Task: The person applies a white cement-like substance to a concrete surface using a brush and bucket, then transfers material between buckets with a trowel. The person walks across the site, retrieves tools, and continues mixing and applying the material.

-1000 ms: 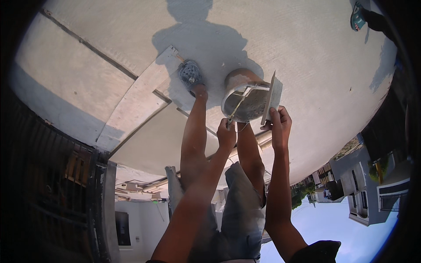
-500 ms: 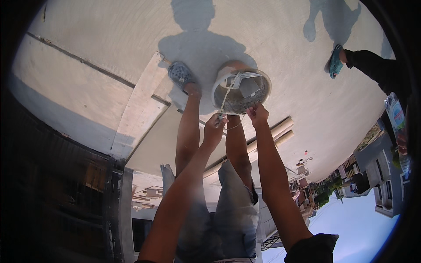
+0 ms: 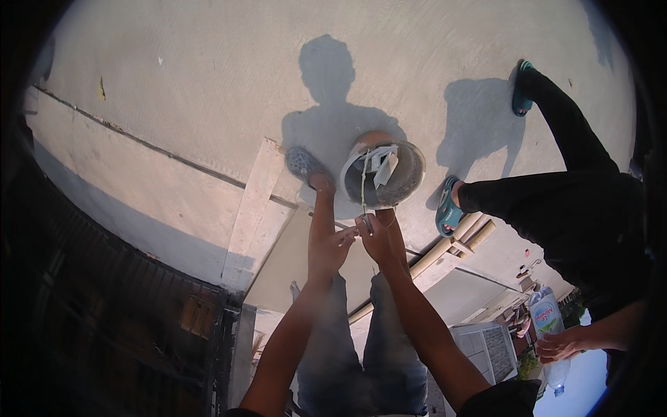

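Note:
A round bucket [image 3: 421,182] smeared with grey residue hangs or stands tilted in front of my legs. Inside it lie pale, flat-sided pieces [image 3: 384,165], whose kind I cannot make out. A light cord [image 3: 364,184] runs across the bucket's mouth towards me. My right hand [image 3: 374,235] is closed round the cord's near end, just below the rim. Right beside it, my left hand [image 3: 332,250] has its fingers stretched towards the right hand, with nothing visible in them.
To my right, another person in dark trousers and green sandals [image 3: 450,208] holds a clear plastic bottle [image 3: 545,309]. Long wooden pieces [image 3: 445,251] lie behind the bucket's near side. A pale board [image 3: 251,201] lies left of my foot on the concrete floor [image 3: 208,90].
My right hand has left the bucket's rim and taken the cord. My left hand has let go of it. The other person has come further into view on the right.

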`<state>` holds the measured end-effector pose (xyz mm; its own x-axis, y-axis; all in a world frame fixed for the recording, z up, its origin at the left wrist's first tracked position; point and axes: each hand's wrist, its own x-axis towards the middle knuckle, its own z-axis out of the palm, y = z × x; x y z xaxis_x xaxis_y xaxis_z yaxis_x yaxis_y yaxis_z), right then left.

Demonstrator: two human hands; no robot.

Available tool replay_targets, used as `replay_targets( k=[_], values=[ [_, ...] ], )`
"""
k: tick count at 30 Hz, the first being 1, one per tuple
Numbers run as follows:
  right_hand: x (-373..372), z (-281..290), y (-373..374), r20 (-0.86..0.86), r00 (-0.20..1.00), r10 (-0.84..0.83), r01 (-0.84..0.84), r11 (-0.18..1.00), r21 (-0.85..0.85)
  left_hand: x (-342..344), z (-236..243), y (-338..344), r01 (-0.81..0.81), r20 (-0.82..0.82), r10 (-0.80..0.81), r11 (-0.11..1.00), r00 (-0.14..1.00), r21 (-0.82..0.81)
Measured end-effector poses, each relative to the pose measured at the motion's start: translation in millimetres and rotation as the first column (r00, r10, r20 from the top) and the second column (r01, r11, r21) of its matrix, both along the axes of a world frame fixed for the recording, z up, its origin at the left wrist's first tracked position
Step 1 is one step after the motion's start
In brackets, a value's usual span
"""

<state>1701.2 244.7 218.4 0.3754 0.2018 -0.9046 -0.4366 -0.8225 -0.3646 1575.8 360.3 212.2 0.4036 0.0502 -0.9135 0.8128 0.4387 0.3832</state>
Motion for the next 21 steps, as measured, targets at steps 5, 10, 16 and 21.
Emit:
replay_targets(
  k=[5,10,16,21],
  values=[
    [26,24,-6,0.334,0.917,0.218,-0.194,0.976,-0.103,-49,24,72,-0.155,-0.100,0.170,0.977,0.980,0.145],
    [36,41,1,0.299,0.926,0.229,-0.200,0.972,-0.126,-110,37,126,-0.290,-0.252,0.336,0.935,0.907,0.202],
    [11,30,1,0.228,0.901,0.369,-0.333,0.925,-0.181,-124,51,167,-0.168,-0.316,0.219,0.969,0.923,0.182],
    [-35,30,15,0.267,0.874,0.406,-0.324,0.897,-0.301,-112,54,197,-0.037,-0.277,0.092,0.980,0.957,0.196]
  ],
)
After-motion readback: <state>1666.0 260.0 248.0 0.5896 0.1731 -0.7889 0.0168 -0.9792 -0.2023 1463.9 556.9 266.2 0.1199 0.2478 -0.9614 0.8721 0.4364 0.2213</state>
